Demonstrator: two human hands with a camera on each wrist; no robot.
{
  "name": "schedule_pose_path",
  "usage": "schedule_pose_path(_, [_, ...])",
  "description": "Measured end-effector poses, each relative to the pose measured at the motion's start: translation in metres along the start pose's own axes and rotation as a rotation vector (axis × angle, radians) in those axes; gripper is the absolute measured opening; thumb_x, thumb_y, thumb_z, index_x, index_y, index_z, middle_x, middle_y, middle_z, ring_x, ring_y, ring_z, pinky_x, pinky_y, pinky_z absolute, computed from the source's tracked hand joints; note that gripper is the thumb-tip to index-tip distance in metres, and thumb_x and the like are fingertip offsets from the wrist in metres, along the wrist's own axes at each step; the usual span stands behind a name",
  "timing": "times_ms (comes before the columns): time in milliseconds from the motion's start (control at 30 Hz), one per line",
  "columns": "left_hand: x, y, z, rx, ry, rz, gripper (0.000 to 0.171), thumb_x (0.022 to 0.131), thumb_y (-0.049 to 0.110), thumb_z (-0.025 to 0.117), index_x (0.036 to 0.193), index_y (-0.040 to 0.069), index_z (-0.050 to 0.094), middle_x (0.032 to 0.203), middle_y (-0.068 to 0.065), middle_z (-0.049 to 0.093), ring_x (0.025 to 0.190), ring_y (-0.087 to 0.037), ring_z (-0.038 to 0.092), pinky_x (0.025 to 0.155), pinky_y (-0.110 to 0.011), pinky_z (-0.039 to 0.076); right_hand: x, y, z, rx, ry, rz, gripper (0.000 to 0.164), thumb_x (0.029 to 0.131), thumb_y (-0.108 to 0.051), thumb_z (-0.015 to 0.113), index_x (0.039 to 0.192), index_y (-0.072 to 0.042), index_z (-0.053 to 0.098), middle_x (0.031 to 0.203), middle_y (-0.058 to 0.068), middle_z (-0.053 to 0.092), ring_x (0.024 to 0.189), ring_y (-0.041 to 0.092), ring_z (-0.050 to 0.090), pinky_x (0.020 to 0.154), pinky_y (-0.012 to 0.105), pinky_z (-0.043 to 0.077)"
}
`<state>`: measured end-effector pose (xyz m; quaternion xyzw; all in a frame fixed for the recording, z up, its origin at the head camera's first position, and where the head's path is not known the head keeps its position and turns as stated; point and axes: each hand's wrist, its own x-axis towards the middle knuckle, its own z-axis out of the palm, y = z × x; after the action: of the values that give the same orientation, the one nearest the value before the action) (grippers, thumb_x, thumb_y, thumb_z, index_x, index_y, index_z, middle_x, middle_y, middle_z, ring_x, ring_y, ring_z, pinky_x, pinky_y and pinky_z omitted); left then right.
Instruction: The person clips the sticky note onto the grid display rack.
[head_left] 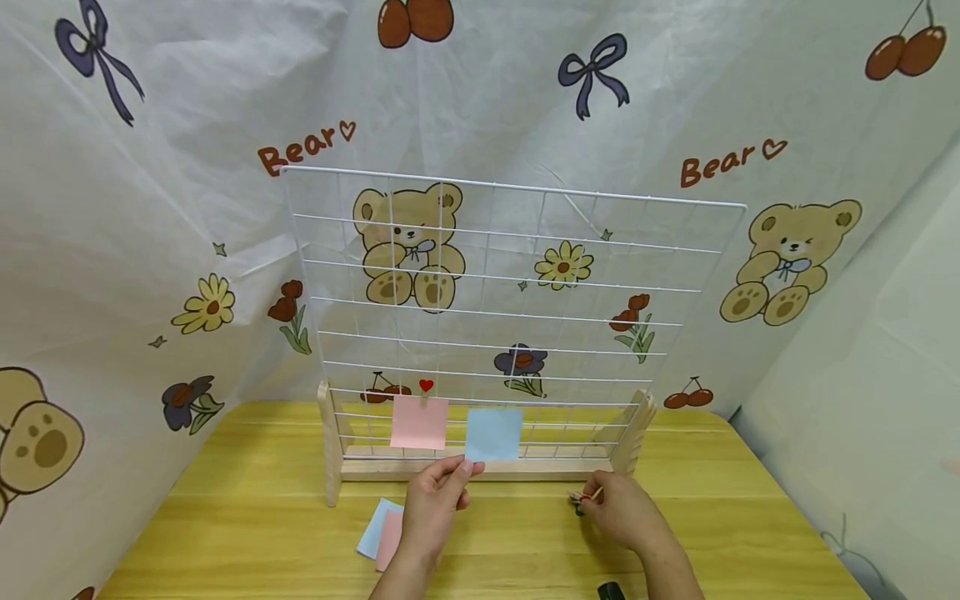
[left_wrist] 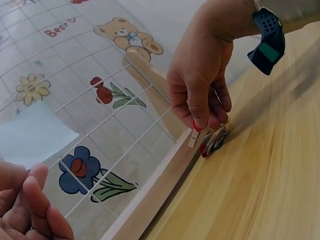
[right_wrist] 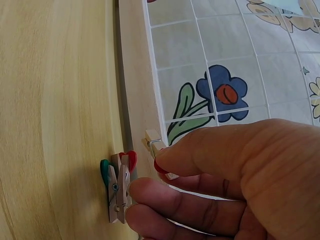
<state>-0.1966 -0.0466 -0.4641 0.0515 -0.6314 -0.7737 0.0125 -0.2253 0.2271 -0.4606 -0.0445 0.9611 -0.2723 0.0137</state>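
Observation:
My left hand [head_left: 438, 504] pinches a light blue square of paper [head_left: 493, 434] by its lower left corner, holding it against the lower part of the white wire grid [head_left: 517, 184]. To its left a pink paper square [head_left: 418, 423] hangs on the grid under a clothespin with a red heart [head_left: 426, 387]. Between thumb and forefinger my right hand [head_left: 622, 508] pinches a small wooden clothespin [right_wrist: 152, 141], its red heart partly under the thumb. Just beside those fingers, several more mini clothespins [right_wrist: 118, 190] with red and green hearts lie on the table.
The grid stands in a pale wooden base [head_left: 540, 471] on the wood-grain table [head_left: 262, 517]. A blue sheet [head_left: 371, 533] and a pink sheet [head_left: 388, 542] lie left of my left forearm. A black object [head_left: 611, 591] shows at the front edge. Behind hangs a bear-print cloth [head_left: 480, 100].

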Motion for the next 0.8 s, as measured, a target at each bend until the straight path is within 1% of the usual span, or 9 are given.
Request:
schedule_pose_path(300, [0.0033, -0.0004, 0.0040, -0.007, 0.004, -0.015, 0.037, 0.101, 0.028, 0.066, 0.125, -0.001, 0.065, 0.115, -0.006, 0.077, 0.068, -0.006, 0.054, 0.073, -0.023, 0.052, 0.0005, 0.0004, -0.0001, 0.002, -0.005, 0.004, 0.014, 0.086, -0.007, 0.077, 0.083, -0.012, 0.064, 0.076, -0.001, 0.064, 0.067, 0.013, 0.056, 0.059, 0.031, 0.045])
schedule_pose_path(500, [0.0052, 0.0001, 0.0054, -0.007, 0.008, -0.024, 0.037, 0.101, 0.028, 0.065, 0.125, 0.000, 0.065, 0.114, -0.005, 0.078, 0.069, -0.007, 0.054, 0.073, -0.022, 0.052, -0.0001, 0.0001, -0.0001, -0.010, 0.005, 0.003, 0.014, 0.086, -0.007, 0.078, 0.083, -0.012, 0.065, 0.076, 0.000, 0.065, 0.068, 0.013, 0.056, 0.059, 0.031, 0.046])
schedule_pose_path(800, [0.0079, -0.0001, 0.0081, -0.021, 0.009, -0.020, 0.035, 0.101, 0.025, 0.065, 0.123, -0.002, 0.065, 0.111, -0.005, 0.078, 0.067, -0.007, 0.054, 0.072, -0.023, 0.052, -0.0003, 0.0010, 0.0012, 0.002, 0.004, 0.001, 0.015, 0.086, -0.007, 0.078, 0.082, -0.012, 0.064, 0.076, -0.001, 0.064, 0.067, 0.013, 0.055, 0.058, 0.030, 0.045])
